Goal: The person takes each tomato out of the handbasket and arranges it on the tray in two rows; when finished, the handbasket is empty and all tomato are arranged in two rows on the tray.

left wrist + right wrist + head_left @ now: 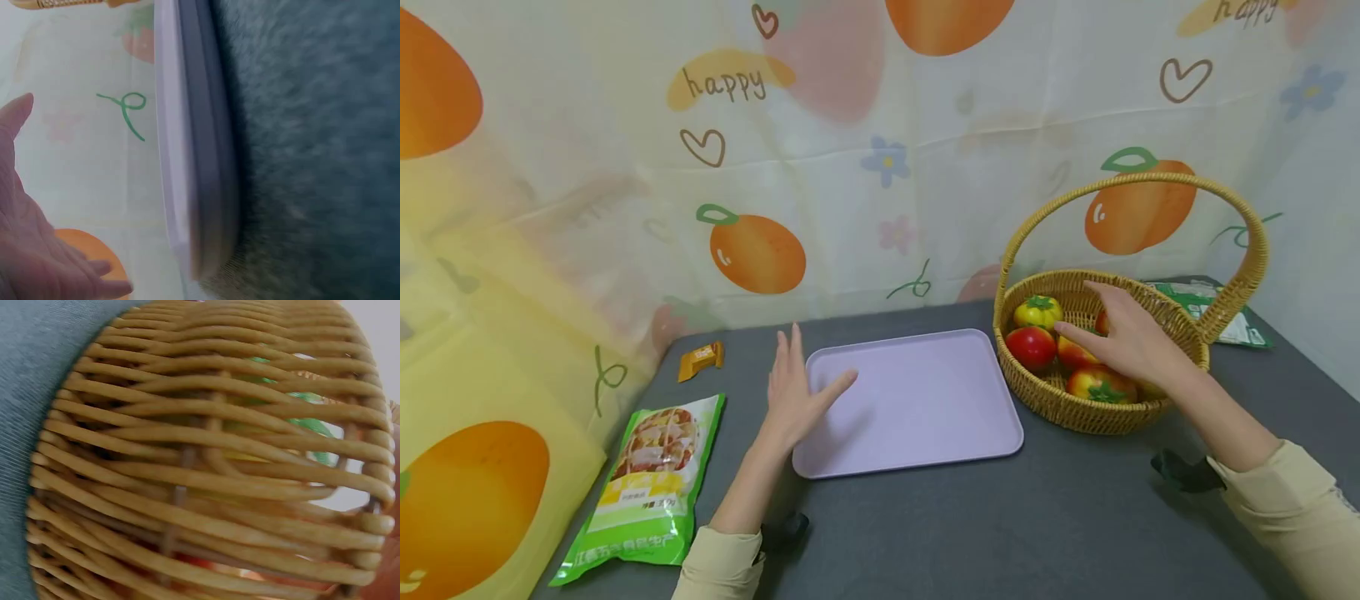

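My right hand (1126, 340) reaches over the near right rim of a wicker basket (1075, 412) with a tall arched handle, fingers and thumb spread above the fruit. Inside lie a red round fruit (1031, 348), a yellow-green one (1038, 312) with a green leafy top, and a red-yellow one (1102, 386); others are partly hidden under the hand. The right wrist view is filled by the basket's woven side (206, 450). My left hand (796, 404) hovers at the left edge of a pale purple tray (910, 404), its fingers straight and thumb apart, holding nothing.
On the left lie a green-and-white food bag (651, 483) and a small orange-brown packet (702, 361). Another green packet (1243, 329) lies behind the basket at right. A printed curtain (850, 208) hangs along the back of the dark grey table (925, 533).
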`<state>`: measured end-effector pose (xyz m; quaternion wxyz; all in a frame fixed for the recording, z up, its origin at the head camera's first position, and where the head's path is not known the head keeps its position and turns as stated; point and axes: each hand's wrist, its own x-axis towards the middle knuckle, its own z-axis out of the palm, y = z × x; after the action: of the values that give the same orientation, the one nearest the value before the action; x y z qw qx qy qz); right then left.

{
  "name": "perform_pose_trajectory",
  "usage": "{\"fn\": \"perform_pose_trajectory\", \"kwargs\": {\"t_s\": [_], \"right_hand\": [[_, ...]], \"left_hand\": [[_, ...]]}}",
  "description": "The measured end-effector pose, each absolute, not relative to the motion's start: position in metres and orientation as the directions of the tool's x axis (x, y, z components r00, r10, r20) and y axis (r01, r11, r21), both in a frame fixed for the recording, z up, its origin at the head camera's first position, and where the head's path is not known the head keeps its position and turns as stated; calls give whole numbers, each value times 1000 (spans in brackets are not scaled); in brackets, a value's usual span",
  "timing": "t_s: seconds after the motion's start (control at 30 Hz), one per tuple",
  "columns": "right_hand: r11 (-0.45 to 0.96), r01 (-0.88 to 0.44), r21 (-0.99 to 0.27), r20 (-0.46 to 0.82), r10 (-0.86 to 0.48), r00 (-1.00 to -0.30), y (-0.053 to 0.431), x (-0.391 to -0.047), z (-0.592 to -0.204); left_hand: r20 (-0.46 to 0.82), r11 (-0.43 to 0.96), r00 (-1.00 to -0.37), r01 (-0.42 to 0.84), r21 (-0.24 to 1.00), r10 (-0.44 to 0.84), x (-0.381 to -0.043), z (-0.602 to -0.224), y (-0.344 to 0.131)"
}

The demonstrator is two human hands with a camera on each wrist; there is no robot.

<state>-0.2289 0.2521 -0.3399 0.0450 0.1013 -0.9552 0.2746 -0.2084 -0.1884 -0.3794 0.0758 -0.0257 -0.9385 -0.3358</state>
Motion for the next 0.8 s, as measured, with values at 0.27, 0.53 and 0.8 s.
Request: {"fn": "perform_pose_trajectory", "kwargs": {"t_s": [0.27, 0.53, 0.8], "right_hand": [[884, -260, -388, 18, -275, -961, 256, -235, -333], [905, -271, -328, -21, -294, -956, 261, -240, -335], [900, -281, -332, -51, -315, -948, 265, -243, -339]], "left_hand": [[-28, 705, -995, 46, 708, 93, -188, -386, -202], [-54, 685, -977, 104, 721, 206, -176, -393, -212], [-154, 708, -959, 62, 703, 237, -173, -395, -215]]}}
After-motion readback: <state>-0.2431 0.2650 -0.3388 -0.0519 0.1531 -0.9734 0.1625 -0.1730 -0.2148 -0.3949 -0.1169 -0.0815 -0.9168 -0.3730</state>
